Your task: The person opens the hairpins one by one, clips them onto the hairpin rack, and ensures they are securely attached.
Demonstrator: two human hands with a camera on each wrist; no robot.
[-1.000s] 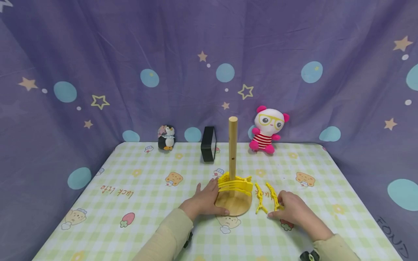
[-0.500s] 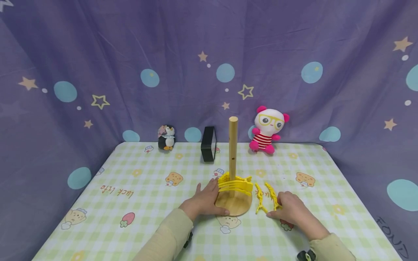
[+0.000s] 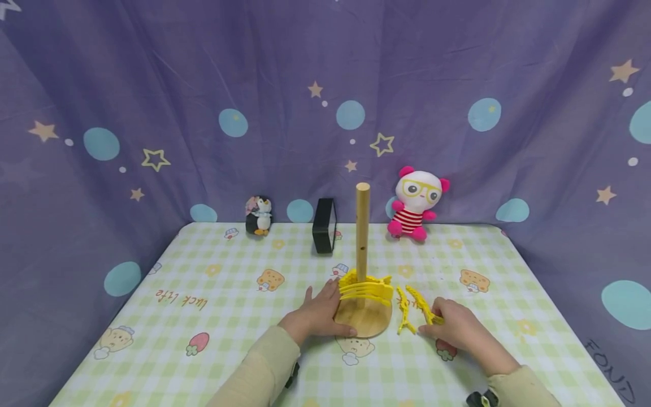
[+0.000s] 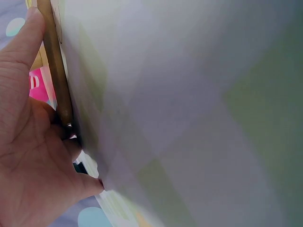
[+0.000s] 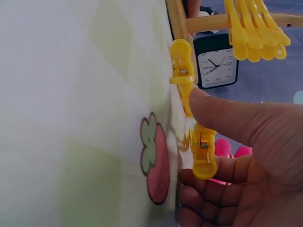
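Observation:
A wooden stand [image 3: 362,226] with a round base and upright post stands at the middle of the table. Several yellow banana hair clips [image 3: 367,288] hang stacked around the lower post. My left hand [image 3: 319,312] holds the base from the left, thumb along its front edge and fingers toward the back. Two more yellow clips lie to the right. The nearer one, a loose banana clip [image 3: 404,311], rests beside the base. My right hand [image 3: 455,325] pinches the end of the other banana clip [image 3: 421,302] between thumb and forefinger. Its spring [image 5: 203,144] shows in the right wrist view.
Behind the stand is a black square clock [image 3: 324,225], its face visible in the right wrist view. A penguin figure [image 3: 259,216] sits back left. A pink and white panda plush [image 3: 414,203] sits back right. A purple curtain [image 3: 285,56] hangs behind the checked tablecloth [image 3: 229,316].
The clip at my right hand has turned, its far end swinging left toward the other loose clip. My right hand has shifted only slightly. My left hand stays on the base.

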